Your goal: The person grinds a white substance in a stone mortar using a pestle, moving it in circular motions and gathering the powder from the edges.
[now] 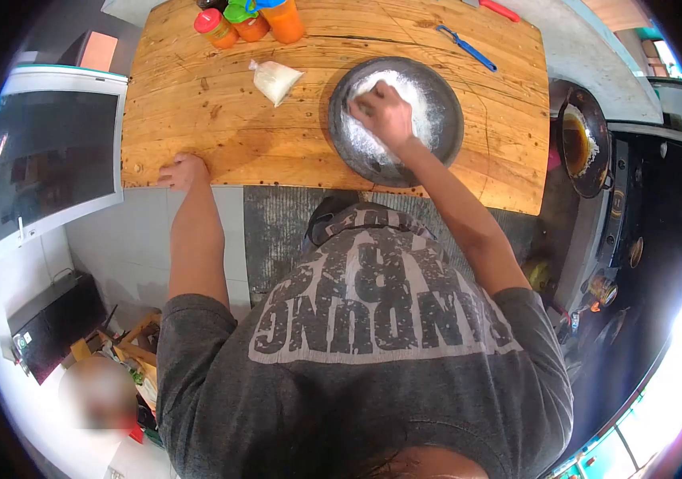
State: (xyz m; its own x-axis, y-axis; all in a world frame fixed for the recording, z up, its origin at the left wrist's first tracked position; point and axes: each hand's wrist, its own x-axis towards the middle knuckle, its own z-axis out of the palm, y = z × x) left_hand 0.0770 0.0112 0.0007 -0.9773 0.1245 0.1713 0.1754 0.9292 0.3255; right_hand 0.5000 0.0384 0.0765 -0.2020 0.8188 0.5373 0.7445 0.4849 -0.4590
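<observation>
A round dark stone-like mortar dish (452, 128) sits at the right part of the wooden table, its inside coated with white flour (421, 92). My right hand (385, 116) is down in the dish, its fingers curled and bunched at the flour; the fingertips are slightly blurred. By the table's front left edge, my left hand (184, 172) lies on the wood, fingers spread and holding nothing. A knotted clear plastic bag of white powder (276, 81) lies on the table between the two hands, left of the dish.
Orange containers with red, green and blue tops (281, 20) stand at the table's (221, 112) far left. A blue-handled peeler (468, 49) and a red handle (500, 9) lie at the far right. A wok with brown oil (576, 144) sits on the stove at right.
</observation>
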